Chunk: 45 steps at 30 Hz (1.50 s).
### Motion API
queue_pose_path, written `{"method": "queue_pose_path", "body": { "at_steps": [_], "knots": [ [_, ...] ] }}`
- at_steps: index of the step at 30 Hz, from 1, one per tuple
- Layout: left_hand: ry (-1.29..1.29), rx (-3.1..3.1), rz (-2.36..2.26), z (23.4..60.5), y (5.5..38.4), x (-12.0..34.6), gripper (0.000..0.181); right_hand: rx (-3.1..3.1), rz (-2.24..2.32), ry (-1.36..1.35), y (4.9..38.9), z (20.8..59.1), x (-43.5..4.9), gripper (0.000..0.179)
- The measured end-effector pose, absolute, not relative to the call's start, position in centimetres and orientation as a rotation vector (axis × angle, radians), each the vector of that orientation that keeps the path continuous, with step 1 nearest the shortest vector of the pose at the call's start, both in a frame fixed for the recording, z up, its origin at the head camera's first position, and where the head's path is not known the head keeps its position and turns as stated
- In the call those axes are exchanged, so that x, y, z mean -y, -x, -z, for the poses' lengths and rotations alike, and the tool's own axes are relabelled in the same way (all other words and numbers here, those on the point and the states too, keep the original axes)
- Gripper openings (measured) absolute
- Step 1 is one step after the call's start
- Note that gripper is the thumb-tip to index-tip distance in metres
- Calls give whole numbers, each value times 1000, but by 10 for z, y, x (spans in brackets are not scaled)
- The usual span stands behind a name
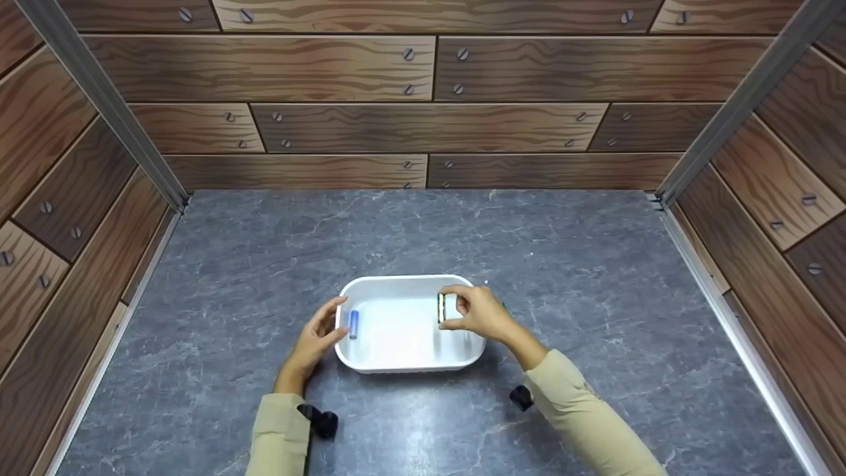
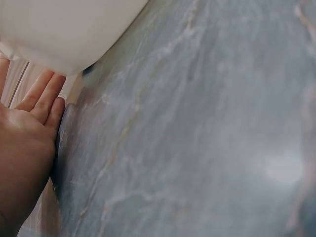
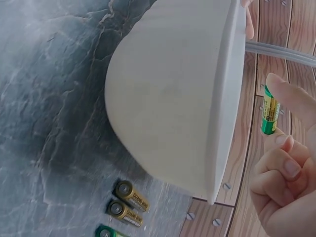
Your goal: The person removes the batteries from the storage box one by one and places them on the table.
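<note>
A white tub (image 1: 410, 362) stands in front of me, with a small blue cylinder (image 1: 353, 324) lying inside at its left end. Between thumb and a fingertip, my right hand (image 1: 486, 315) pinches a green-and-gold battery (image 3: 270, 111) by its two ends, above the tub's right part. The other fingers of that hand are curled in the right wrist view. My left hand (image 1: 315, 342) is at the tub's left side, thumb and forefinger tips at the rim, its fingers (image 2: 47, 96) fairly straight beside the outer wall.
Two gold-and-black batteries (image 3: 131, 195) and a green one (image 3: 109, 231), partly cut off, lie on the grey marbled table (image 1: 581, 277) right of the tub. Wood-patterned walls (image 1: 423, 125) enclose the back and sides, with metal posts (image 1: 733, 109) at the corners.
</note>
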State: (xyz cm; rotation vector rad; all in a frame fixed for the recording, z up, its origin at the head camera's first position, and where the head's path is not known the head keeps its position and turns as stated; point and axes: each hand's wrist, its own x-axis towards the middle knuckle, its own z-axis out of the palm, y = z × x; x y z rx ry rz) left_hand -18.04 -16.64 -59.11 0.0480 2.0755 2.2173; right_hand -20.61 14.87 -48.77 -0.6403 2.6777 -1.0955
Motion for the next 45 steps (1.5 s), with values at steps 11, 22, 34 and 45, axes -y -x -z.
{"method": "queue_pose_path", "body": {
  "at_steps": [11, 22, 34, 45],
  "knots": [
    [-57, -2074, -2219, 591, 180, 166, 58, -2695, 1149, 644, 205, 489, -168, 52],
    [-59, -2077, -2196, 591, 180, 167, 58, -2658, 1174, 584, 205, 493, -184, 54],
    [-70, -2094, -2196, 590, 180, 167, 57, -2641, 1258, 572, 210, 498, -209, 56],
    [-75, -2091, -2204, 590, 181, 167, 58, -2666, 1217, 529, 213, 507, -228, 57]
  ]
}}
